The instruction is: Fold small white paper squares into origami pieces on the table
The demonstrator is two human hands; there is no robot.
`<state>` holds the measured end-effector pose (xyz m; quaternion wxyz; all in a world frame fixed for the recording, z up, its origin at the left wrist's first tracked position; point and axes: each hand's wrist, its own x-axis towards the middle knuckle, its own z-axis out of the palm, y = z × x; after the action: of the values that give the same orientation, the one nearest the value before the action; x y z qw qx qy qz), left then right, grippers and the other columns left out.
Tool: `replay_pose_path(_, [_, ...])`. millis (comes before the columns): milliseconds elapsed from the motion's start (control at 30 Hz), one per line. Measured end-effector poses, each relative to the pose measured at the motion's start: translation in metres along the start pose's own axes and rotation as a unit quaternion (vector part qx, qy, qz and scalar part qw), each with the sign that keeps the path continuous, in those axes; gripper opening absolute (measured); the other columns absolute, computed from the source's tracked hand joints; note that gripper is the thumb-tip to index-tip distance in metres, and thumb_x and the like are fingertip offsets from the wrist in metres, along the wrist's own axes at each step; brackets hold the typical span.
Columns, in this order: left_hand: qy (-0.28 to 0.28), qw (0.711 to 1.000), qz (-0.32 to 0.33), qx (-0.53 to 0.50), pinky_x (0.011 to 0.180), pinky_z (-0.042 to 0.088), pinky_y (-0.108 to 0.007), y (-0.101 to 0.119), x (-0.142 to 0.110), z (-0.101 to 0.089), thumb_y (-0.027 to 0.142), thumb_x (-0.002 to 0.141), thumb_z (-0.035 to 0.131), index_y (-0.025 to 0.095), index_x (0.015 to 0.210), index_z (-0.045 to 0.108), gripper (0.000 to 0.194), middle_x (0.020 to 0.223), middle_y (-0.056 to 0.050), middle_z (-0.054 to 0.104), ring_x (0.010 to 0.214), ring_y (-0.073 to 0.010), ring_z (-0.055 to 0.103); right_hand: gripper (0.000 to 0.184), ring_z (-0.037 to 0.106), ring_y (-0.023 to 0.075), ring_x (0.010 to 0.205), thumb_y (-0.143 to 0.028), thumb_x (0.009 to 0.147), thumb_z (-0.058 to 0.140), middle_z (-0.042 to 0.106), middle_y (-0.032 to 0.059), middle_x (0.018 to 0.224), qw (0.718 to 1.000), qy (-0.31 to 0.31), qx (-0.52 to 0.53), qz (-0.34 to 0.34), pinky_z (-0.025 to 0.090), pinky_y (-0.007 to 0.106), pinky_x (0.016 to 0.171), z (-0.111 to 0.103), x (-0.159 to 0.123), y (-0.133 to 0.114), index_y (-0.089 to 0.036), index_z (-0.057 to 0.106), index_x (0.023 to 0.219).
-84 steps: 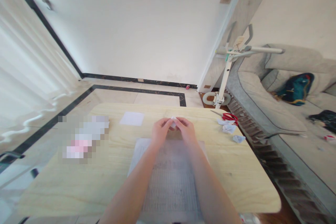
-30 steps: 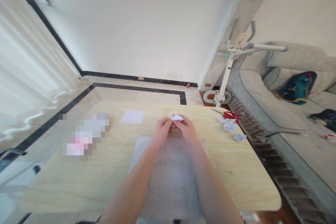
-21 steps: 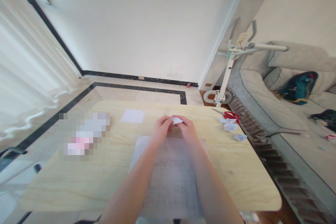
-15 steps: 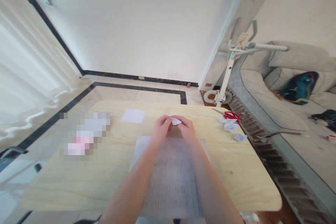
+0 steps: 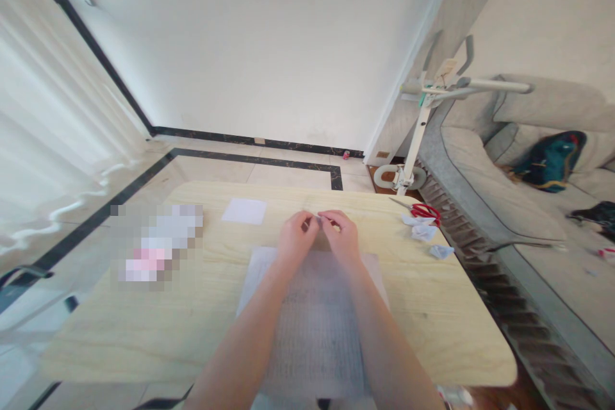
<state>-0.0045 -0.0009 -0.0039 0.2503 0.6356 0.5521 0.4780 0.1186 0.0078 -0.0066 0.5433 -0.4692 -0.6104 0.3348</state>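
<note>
The wooden counter has round corners. A flat printed sheet lies on it. Past its far edge, the left hand and right hand pinch a small white paper between them, mostly hidden, so I can't tell which way it points.

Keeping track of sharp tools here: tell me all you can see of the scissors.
The scissors lie on the pale wood-look table, near its far right corner. The handles are red, plastic-looking loops toward the right; the slim blades point left and slightly away from the person, seemingly together. Folded white papers lie close on the near side; whether they touch is unclear. The right hand is well apart.
</note>
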Motion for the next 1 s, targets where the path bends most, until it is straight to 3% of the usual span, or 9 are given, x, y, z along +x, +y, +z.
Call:
replay_pose_path(167, [0.030,0.998,0.007,0.054,0.064,0.041,-0.027,0.0002,-0.0005,0.0030,0.029,0.080,0.049,0.018,0.080,0.063,0.018,0.077,-0.006,0.064,0.062,-0.0147,0.055,0.019,0.059,0.0179,0.078,-0.026,0.077,0.054,0.066,0.0053,0.085,0.999,0.011,-0.029,-0.006,0.047,0.031,0.070,0.0006,0.0000,0.0003,-0.023,0.071,0.085])
replay_pose_path(400, [0.060,0.997,0.007,0.042,0.065,0.042,-0.027,-0.0014,-0.0012,0.0039,0.027,0.079,0.052,0.018,0.083,0.061,0.013,0.077,-0.005,0.063,0.062,-0.0139,0.056,0.019,0.059,0.0181,0.079,-0.024,0.078,0.054,0.066,0.0053,0.086,0.999,0.004,-0.031,-0.022,0.047,0.030,0.071,0.0019,-0.0019,-0.0029,-0.024,0.071,0.087])
replay_pose_path(767, [0.056,0.997,-0.035,0.030,0.065,0.043,-0.028,-0.0003,0.0006,0.0029,0.029,0.080,0.051,0.018,0.082,0.061,0.015,0.076,-0.005,0.065,0.062,-0.0149,0.058,0.021,0.059,0.0181,0.080,-0.023,0.081,0.051,0.065,0.0059,0.086,0.998,-0.005,-0.048,-0.039,0.047,0.030,0.070,0.0022,-0.0022,-0.0010,-0.024,0.070,0.090])
replay_pose_path(1000, [0.042,0.998,-0.027,0.046,0.065,0.044,-0.028,0.0007,-0.0002,0.0022,0.027,0.079,0.051,0.017,0.082,0.058,0.013,0.076,-0.004,0.064,0.064,-0.0144,0.059,0.023,0.059,0.0172,0.080,-0.020,0.082,0.049,0.065,0.0058,0.087,0.995,-0.010,-0.080,-0.055,0.048,0.030,0.072,0.0025,-0.0020,0.0010,-0.022,0.069,0.091])
